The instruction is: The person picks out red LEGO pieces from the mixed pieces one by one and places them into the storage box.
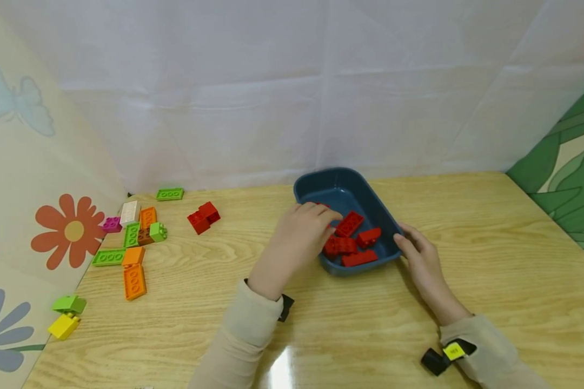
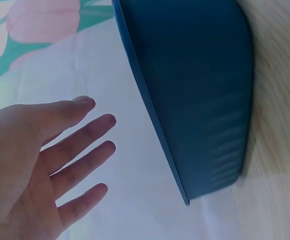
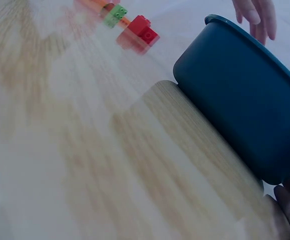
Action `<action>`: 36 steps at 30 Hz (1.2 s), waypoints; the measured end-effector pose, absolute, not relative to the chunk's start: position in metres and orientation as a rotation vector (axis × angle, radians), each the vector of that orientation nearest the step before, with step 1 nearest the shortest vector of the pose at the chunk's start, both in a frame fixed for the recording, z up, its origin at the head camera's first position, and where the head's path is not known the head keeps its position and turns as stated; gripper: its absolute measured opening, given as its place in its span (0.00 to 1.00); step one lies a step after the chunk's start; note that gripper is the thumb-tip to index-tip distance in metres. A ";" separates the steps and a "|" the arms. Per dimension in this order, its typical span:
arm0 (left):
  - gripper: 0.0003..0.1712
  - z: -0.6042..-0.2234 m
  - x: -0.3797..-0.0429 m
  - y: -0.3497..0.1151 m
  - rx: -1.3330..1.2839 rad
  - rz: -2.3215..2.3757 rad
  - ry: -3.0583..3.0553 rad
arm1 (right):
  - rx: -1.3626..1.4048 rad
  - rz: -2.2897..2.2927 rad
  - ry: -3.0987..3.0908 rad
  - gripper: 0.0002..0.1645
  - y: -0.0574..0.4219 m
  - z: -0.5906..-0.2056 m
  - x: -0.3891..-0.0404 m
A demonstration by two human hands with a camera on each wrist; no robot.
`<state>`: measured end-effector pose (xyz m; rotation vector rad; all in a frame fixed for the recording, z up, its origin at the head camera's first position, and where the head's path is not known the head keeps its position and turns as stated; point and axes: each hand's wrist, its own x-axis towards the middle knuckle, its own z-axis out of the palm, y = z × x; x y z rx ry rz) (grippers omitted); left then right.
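A blue plastic bin [image 1: 370,200] with rounded corners stands on the wooden table, several red toy bricks [image 1: 349,223] lying in its near part. My left hand [image 1: 304,227] hovers over the bin's left rim, fingers loosely bent and nothing in them. In the left wrist view that hand [image 2: 49,160] shows its spread fingers apart from the bin wall [image 2: 200,100]. With the thumb at the rim and the fingers against the outer wall, my right hand [image 1: 420,256] holds the bin's right side. Part of the bricks is hidden behind the left hand.
Two red bricks [image 1: 204,217] lie on the table [image 1: 185,324] left of the bin. Farther left are orange bricks [image 1: 134,281], green bricks [image 1: 109,257], a white brick [image 1: 130,213], a magenta brick [image 1: 111,225] and a yellow brick [image 1: 64,326]. White cloth [image 1: 224,108] hangs behind the table.
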<state>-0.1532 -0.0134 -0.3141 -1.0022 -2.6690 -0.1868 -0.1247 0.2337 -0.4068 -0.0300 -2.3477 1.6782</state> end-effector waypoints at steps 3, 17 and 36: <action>0.16 -0.315 -0.159 -0.020 -0.981 -0.262 -2.689 | -0.032 1.661 -2.357 0.30 0.234 -0.407 -0.125; 0.19 -0.317 -0.178 -0.056 -0.815 -0.464 -2.726 | -0.022 1.660 -2.359 0.30 0.234 -0.407 -0.125; 0.23 -0.318 -0.187 -0.115 -0.435 -0.677 -2.862 | -0.042 1.665 -2.359 0.30 0.234 -0.407 -0.124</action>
